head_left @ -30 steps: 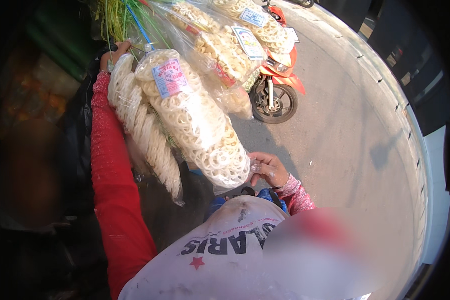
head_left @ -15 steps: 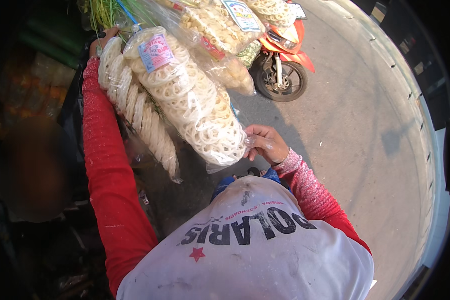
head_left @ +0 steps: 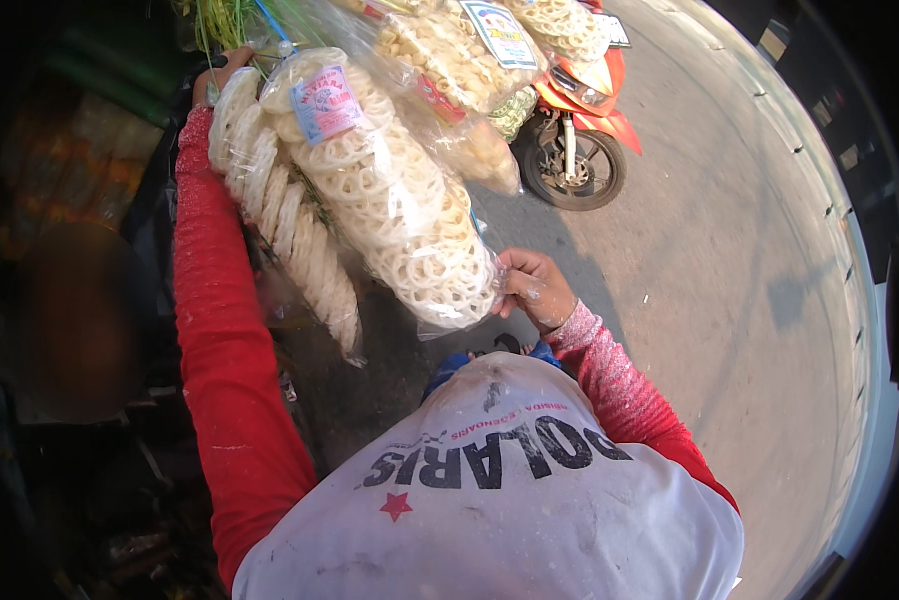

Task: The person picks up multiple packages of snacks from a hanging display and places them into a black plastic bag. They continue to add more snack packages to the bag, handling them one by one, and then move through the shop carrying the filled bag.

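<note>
The bag (head_left: 400, 215) slants up-left from the right hand (head_left: 534, 288) pinching its lower end — left hand (head_left: 228, 72) near its top, grip unclear.

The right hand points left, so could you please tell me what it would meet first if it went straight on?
Most likely the bag of white rings: the right hand pinches its lower end, though the depth behind is unclear.

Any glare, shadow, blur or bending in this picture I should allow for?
Head view: glare whitens parts of the bag of white rings; head view: heavy shadow on the left, with a brown shape blurred; head view: the road edge bows along the right rim.
</note>
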A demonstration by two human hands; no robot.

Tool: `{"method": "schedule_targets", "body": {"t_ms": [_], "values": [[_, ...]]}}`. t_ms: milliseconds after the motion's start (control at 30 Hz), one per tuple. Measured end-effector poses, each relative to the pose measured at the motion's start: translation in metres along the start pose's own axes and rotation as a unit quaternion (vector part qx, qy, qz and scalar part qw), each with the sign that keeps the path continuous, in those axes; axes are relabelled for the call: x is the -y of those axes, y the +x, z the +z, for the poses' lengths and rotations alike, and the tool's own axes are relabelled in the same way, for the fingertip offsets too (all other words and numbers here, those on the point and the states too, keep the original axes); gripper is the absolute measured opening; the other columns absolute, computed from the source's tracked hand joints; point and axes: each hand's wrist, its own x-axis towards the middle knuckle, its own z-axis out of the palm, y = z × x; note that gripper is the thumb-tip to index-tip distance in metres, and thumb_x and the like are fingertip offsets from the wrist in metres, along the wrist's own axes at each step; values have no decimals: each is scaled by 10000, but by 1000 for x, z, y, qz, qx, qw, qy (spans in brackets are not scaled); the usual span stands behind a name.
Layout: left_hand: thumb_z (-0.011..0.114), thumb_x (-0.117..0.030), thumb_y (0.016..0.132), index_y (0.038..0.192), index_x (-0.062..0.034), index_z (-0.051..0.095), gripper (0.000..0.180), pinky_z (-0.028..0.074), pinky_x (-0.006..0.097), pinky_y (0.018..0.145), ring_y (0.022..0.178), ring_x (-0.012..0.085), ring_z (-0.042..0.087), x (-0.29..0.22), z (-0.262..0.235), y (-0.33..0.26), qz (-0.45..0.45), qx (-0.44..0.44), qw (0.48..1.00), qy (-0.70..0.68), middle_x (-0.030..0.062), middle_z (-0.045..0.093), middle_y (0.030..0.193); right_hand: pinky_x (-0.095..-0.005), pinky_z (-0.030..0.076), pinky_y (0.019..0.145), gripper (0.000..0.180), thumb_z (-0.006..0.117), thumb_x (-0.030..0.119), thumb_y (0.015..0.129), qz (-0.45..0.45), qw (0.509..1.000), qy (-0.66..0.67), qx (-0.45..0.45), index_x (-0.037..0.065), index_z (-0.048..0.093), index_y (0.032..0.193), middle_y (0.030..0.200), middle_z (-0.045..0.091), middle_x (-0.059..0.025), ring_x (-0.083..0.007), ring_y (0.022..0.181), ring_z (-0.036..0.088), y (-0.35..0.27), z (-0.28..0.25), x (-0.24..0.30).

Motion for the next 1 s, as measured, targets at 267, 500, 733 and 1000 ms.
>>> {"method": "schedule_targets", "body": {"t_ms": [267,500,733,1000], "values": [[568,-231,892,1191,-206,585,300,494,337,842,984,275,640,6,1,0,-19,-5,1000,17,90,643,1121,-238,541,562,166,588,111,843,25,1000,-15,-8,28,626,982,768,650,-42,-117,599,637,10,-4,-1],[536,-306,942,1153,-181,603,254,494,333,780,873,257,650,-7,-10,3,-82,34,996,-32,106,650,1039,-270,560,606,232,574,103,853,55,995,-37,73,10,587,1066,849,652,-60,-120,694,642,18,-7,25],[559,-200,906,1191,-168,569,287,509,340,733,857,282,655,26,6,4,33,3,999,-33,106,634,1052,-249,539,608,265,576,11,821,18,983,-28,180,5,569,1086,832,642,-37,-102,685,630,34,-1,19],[501,-388,963,925,-105,639,318,425,291,568,608,146,545,-4,-15,7,-151,61,950,-267,19,587,698,-286,526,580,229,671,121,835,21,982,-34,184,16,551,999,761,605,-36,-117,657,622,37,19,3]]}}
